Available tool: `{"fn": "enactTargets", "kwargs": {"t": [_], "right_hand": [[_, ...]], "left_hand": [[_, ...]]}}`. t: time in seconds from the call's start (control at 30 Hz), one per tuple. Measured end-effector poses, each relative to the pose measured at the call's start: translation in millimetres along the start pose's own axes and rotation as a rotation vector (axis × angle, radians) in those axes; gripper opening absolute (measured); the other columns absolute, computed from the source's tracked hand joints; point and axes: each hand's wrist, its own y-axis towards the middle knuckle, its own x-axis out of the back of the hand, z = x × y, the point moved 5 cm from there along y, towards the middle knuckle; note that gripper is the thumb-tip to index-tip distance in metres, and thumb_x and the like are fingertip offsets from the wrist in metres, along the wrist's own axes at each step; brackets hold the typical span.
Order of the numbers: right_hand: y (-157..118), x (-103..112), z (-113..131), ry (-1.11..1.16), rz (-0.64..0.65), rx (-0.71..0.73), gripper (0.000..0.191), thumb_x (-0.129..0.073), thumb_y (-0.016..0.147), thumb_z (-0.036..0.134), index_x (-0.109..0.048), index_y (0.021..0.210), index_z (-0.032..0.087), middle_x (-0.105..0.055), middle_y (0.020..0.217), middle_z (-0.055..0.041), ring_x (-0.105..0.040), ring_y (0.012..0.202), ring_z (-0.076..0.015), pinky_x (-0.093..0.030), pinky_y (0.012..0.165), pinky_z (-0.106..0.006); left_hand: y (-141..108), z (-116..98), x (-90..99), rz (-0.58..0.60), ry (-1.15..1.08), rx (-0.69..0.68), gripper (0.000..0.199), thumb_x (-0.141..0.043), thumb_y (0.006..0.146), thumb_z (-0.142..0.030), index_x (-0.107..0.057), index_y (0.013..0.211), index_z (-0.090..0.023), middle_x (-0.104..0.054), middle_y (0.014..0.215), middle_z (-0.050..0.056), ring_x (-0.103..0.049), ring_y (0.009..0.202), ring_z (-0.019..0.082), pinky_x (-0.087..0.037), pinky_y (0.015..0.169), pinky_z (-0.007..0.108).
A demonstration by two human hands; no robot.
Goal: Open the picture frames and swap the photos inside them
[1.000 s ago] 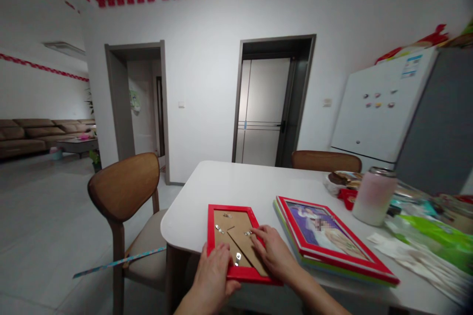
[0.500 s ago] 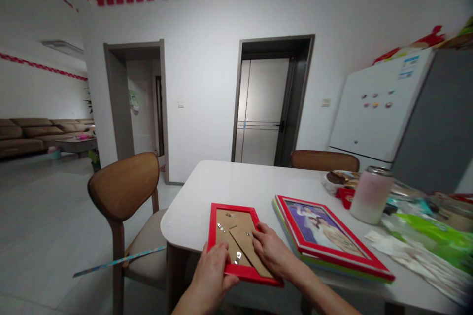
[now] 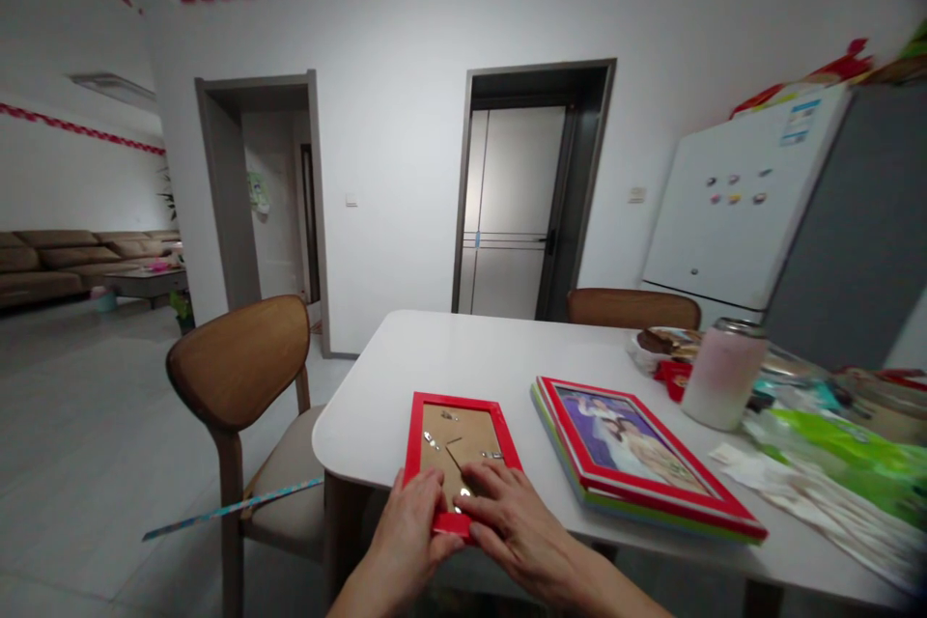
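From my end, what I see change is the right grip (image 3: 518, 521): its fingers have left the right-hand metal clip (image 3: 492, 454) and come down to the lower metal clip (image 3: 462, 494) on the back of the red picture frame (image 3: 415, 435). The right-hand clip now shows uncovered, so I judge that the handling has passed from one fastening to the other. The left grip (image 3: 416, 517) holds the frame by its near left corner, fingers over the rim and thumb at the near edge, which I read as steadying it. Whether the right fingers pinch anything or only press I cannot tell, since they partly hide that small clip. The frame is at the near edge of the white surface (image 3: 463, 348), brown backing (image 3: 474, 427) upward, just left of a stack of frames (image 3: 623, 444); a pink bottle (image 3: 726, 377) stands beyond the stack
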Motion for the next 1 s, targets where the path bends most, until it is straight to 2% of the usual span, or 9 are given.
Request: {"fn": "enactTargets", "kwargs": {"t": [0.17,0.27,0.4,0.5,0.63,0.73,0.83,1.0], "right_hand": [[-2,-4,0,0.003,0.008,0.008,0.028,-0.038,0.079,0.032,-0.054,0.102,0.034,-0.05,0.109,-0.0013,-0.036,0.104,-0.02,-0.027,0.089,-0.037],[6,-7,-6,0.03,-0.012,-0.057,0.027,-0.037,0.079,0.03,-0.059,0.094,0.034,-0.052,0.104,-0.0014,-0.041,0.098,-0.019,-0.031,0.083,-0.035],[22,-16,-18,0.094,-0.006,-0.188,0.019,-0.049,0.071,0.028,-0.066,0.078,0.033,-0.055,0.091,-0.0001,-0.046,0.088,-0.0174,-0.033,0.077,-0.032],[30,-21,-24,0.15,-0.056,-0.256,0.017,-0.052,0.066,0.024,-0.066,0.073,0.031,-0.055,0.088,0.0004,-0.047,0.087,-0.017,-0.032,0.078,-0.032],[28,-22,-23,0.158,-0.068,-0.208,0.021,-0.048,0.065,0.016,-0.066,0.069,0.028,-0.056,0.088,0.0002,-0.046,0.088,-0.0168,-0.032,0.078,-0.032],[22,-18,-18,0.148,-0.038,-0.123,0.028,-0.043,0.063,0.011,-0.065,0.07,0.027,-0.056,0.09,0.0002,-0.046,0.088,-0.016,-0.033,0.077,-0.031],[20,-14,-17,0.143,-0.032,-0.106,0.028,-0.042,0.064,0.011,-0.065,0.071,0.026,-0.056,0.091,-0.0002,-0.047,0.088,-0.0161,-0.034,0.078,-0.03],[44,-16,-28,0.189,-0.148,-0.221,0.027,-0.042,0.074,0.024,-0.062,0.092,0.022,-0.062,0.087,-0.0041,-0.053,0.082,-0.0161,-0.037,0.072,-0.027]], "left_hand": [[-1,-1,3.7,0.004,-0.028,0.019,0.045,-0.064,0.062,-0.025,-0.05,0.104,-0.016,-0.056,0.092,0.003,-0.048,0.09,0.02,-0.036,0.085,0.032],[-1,-2,5.1,0.0,-0.052,0.016,0.046,-0.063,0.062,-0.022,-0.048,0.105,-0.016,-0.057,0.09,0.003,-0.048,0.088,0.019,-0.035,0.085,0.032],[-2,-2,3.8,0.002,-0.065,-0.002,0.035,-0.063,0.062,-0.022,-0.053,0.095,-0.017,-0.057,0.09,0.002,-0.049,0.089,0.019,-0.032,0.088,0.034],[-2,1,2.8,0.0,-0.071,0.01,0.041,-0.065,0.061,-0.023,-0.051,0.099,-0.017,-0.057,0.093,0.003,-0.049,0.089,0.019,-0.034,0.085,0.033],[-1,4,3.7,0.002,-0.06,0.004,0.043,-0.063,0.063,-0.025,-0.049,0.102,-0.017,-0.056,0.089,0.002,-0.049,0.083,0.018,-0.036,0.079,0.03],[-1,3,5.6,0.009,-0.047,0.001,0.04,-0.062,0.064,-0.026,-0.049,0.102,-0.018,-0.056,0.085,0.0,-0.048,0.081,0.017,-0.036,0.076,0.028],[-1,2,6.9,0.011,-0.059,0.015,0.038,-0.062,0.064,-0.025,-0.05,0.1,-0.019,-0.056,0.083,0.0,-0.048,0.079,0.017,-0.036,0.075,0.028],[-3,0,5.9,0.003,-0.069,0.028,0.045,-0.065,0.059,-0.021,-0.051,0.102,-0.016,-0.057,0.088,0.002,-0.047,0.084,0.018,-0.034,0.082,0.03]]}}
